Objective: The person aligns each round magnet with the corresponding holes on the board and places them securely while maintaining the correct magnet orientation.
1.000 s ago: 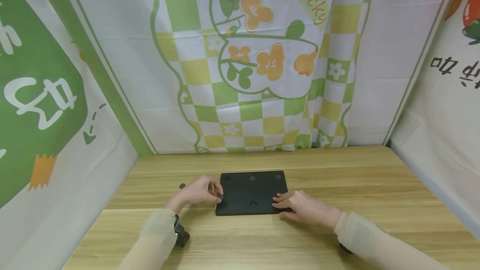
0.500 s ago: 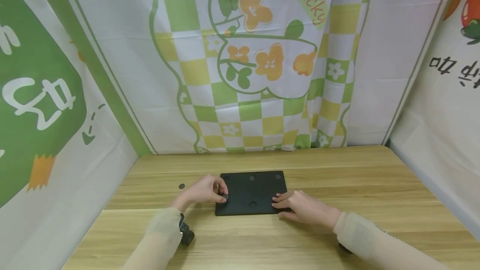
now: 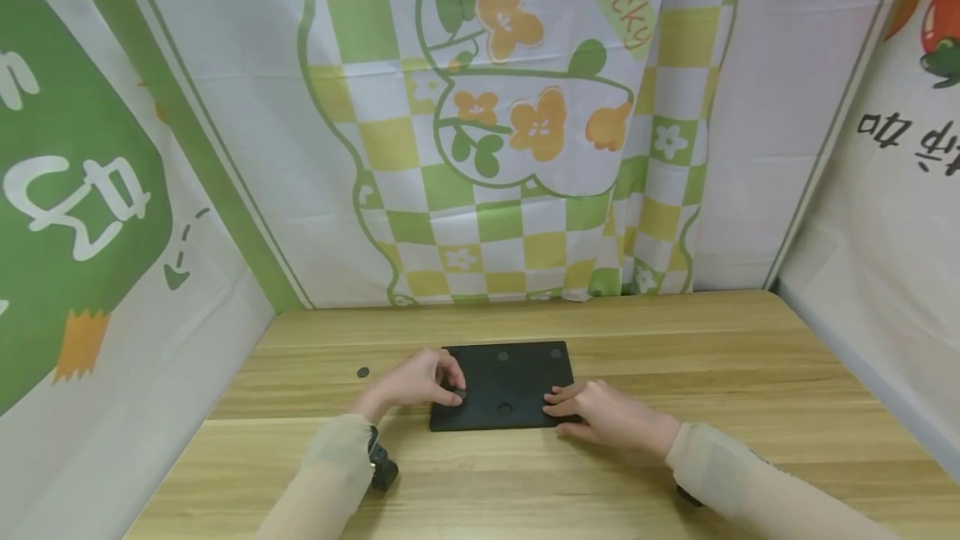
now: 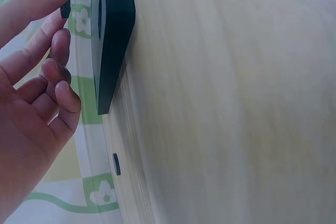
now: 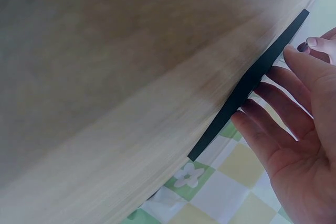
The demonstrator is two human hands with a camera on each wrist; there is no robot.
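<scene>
One small dark round disc (image 3: 363,372) lies loose on the pale wooden tabletop (image 3: 525,490); next along, the left hand (image 3: 416,379) pinches a second dark disc (image 4: 65,10), holding it just over the flat black rectangular board (image 3: 517,386). Placing looks like the step in hand; the next move probably wants alignment with a round recess (image 4: 100,17). Far right, the right hand (image 3: 603,413), fingers spread, touches the board's right end.

Black board (image 3: 517,382), dark disc (image 3: 363,372), tan wood-grained table (image 3: 480,490), green-yellow-white checked curtain (image 3: 517,219)
</scene>
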